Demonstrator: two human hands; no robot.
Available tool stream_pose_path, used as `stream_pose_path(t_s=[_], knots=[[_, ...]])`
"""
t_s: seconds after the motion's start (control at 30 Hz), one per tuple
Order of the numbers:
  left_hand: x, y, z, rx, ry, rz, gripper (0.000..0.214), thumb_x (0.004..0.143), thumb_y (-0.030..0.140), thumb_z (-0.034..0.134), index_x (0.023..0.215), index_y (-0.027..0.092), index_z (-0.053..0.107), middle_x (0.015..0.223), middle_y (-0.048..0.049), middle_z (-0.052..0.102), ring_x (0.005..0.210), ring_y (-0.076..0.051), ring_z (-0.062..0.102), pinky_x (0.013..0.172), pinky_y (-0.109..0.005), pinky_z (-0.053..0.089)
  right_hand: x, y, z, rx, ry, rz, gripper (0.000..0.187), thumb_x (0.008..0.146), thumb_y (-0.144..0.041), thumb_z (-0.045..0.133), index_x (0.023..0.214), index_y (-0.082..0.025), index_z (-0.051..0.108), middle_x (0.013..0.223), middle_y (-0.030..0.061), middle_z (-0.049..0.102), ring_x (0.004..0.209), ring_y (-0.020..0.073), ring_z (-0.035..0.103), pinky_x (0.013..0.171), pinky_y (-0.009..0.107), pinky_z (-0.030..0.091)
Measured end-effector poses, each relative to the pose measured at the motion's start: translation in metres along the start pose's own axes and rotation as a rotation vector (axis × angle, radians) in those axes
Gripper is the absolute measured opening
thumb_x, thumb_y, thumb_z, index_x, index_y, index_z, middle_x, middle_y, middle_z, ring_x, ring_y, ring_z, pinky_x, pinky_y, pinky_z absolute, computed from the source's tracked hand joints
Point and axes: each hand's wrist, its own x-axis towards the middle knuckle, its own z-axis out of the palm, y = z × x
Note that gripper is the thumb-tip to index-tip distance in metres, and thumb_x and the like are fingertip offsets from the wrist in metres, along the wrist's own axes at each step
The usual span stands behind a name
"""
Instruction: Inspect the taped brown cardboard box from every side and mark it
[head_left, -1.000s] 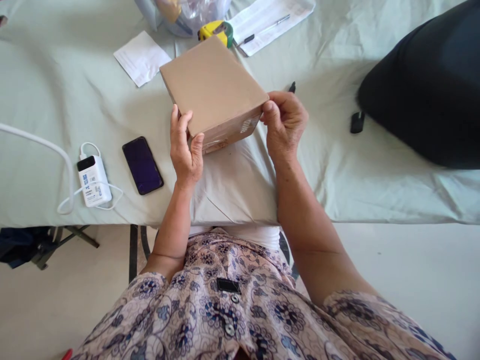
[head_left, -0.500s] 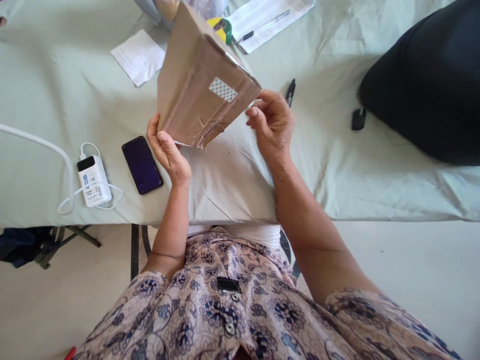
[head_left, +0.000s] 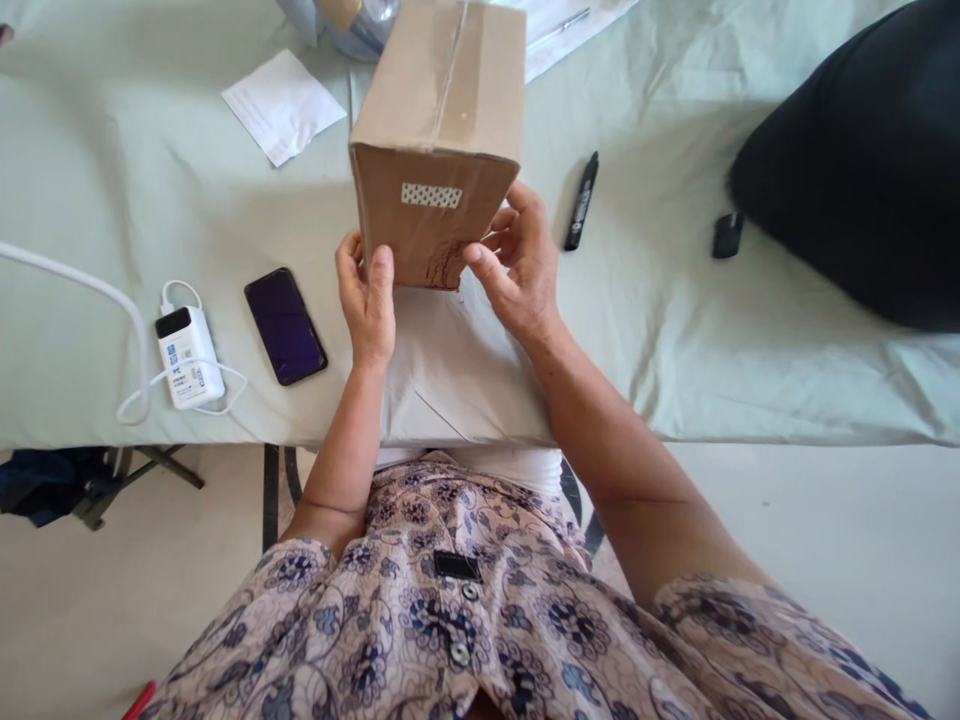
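Note:
A brown cardboard box (head_left: 442,225) with a taped seam along its top is held upright before me. Its near face carries a white dotted sticker (head_left: 431,195) and a dark, crinkled patch at the lower right corner. My left hand (head_left: 367,300) is closed on the box's left lower corner, thumb on the near face. On the right side, my right hand (head_left: 523,268) has its fingers curled around the edge, and its thumb lies near the crinkled patch. Fingertips of both hands are partly hidden by the box.
A black phone (head_left: 286,326) and a white power bank (head_left: 190,358) with a cable lie left. A paper slip (head_left: 283,108) is beyond them. To the right are a black marker (head_left: 581,202), its cap (head_left: 727,236) and a large black object (head_left: 862,170). Behind the box lie paper and a pen.
The box has turned from a tilt to nearly straight, its top seam now showing. My left hand shifted right with it, and my right hand moved in and took hold of the right side.

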Motion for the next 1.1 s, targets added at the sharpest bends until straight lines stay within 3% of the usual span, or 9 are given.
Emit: stream_pose_path(t_s=[0.1,0.33,0.6,0.73,0.8,0.93,1.1], knots=[[0.001,-0.005,0.000,-0.066,-0.003,-0.067,0.068,0.090,0.082,0.045,0.137,0.034,0.047,0.136,-0.0076,0.063,0.128,-0.022,0.064,0.107,-0.039,0.056,0.000,0.003,0.000,0.010,0.017,-0.027,0.069,0.091,-0.074,0.054,0.148,-0.036,0.043,0.098,0.0026,0.062,0.084,0.0176,0.067,0.069,0.032,0.059],[0.008,-0.026,-0.004,-0.105,0.025,-0.207,0.070,0.089,0.087,0.034,0.135,0.035,0.048,0.139,-0.0089,0.061,0.124,-0.023,0.065,0.085,-0.034,0.062,-0.005,0.003,0.000,-0.083,-0.142,-0.033,0.075,0.089,-0.056,0.070,0.154,-0.039,0.039,0.119,0.0047,0.062,0.087,0.0170,0.068,0.075,0.032,0.063],[0.012,-0.039,-0.008,-0.085,0.039,-0.233,0.075,0.089,0.088,0.022,0.138,0.036,0.045,0.143,-0.0101,0.059,0.122,-0.022,0.065,0.086,-0.036,0.061,-0.004,-0.004,-0.002,-0.175,-0.266,-0.101,0.093,0.081,-0.058,0.078,0.159,-0.036,0.032,0.131,0.0110,0.060,0.098,0.0249,0.068,0.089,0.044,0.064],[0.013,-0.039,-0.009,-0.074,-0.008,-0.250,0.084,0.085,0.092,0.016,0.145,0.038,0.037,0.148,-0.0103,0.056,0.124,-0.023,0.065,0.089,-0.039,0.062,-0.005,-0.005,-0.002,-0.192,-0.274,-0.117,0.085,0.086,-0.060,0.072,0.158,-0.038,0.034,0.133,0.0107,0.059,0.101,0.0263,0.068,0.089,0.045,0.064],[0.012,-0.033,-0.007,-0.068,-0.005,-0.218,0.083,0.086,0.092,0.020,0.150,0.039,0.028,0.152,-0.0106,0.052,0.130,-0.024,0.063,0.098,-0.041,0.060,-0.005,-0.007,-0.002,-0.192,-0.256,-0.098,0.075,0.091,-0.057,0.066,0.157,-0.039,0.036,0.130,0.0096,0.061,0.098,0.0242,0.069,0.087,0.043,0.065],[0.008,-0.014,0.002,-0.047,0.062,-0.016,0.093,0.085,0.088,0.044,0.156,0.040,0.008,0.163,-0.0088,0.039,0.151,-0.024,0.044,0.122,-0.040,0.044,-0.006,-0.011,-0.003,-0.173,-0.223,-0.062,0.065,0.094,-0.051,0.065,0.152,-0.036,0.043,0.127,0.0085,0.064,0.091,0.0207,0.070,0.085,0.040,0.065],[0.003,-0.007,0.008,-0.009,0.053,0.050,0.110,0.081,0.080,0.063,0.159,0.035,0.000,0.172,-0.0132,0.021,0.160,-0.028,0.027,0.131,-0.045,0.031,-0.008,-0.008,0.001,-0.117,-0.232,-0.037,0.048,0.096,-0.051,0.062,0.138,-0.029,0.053,0.103,0.0040,0.070,0.084,0.0181,0.070,0.085,0.038,0.064]])
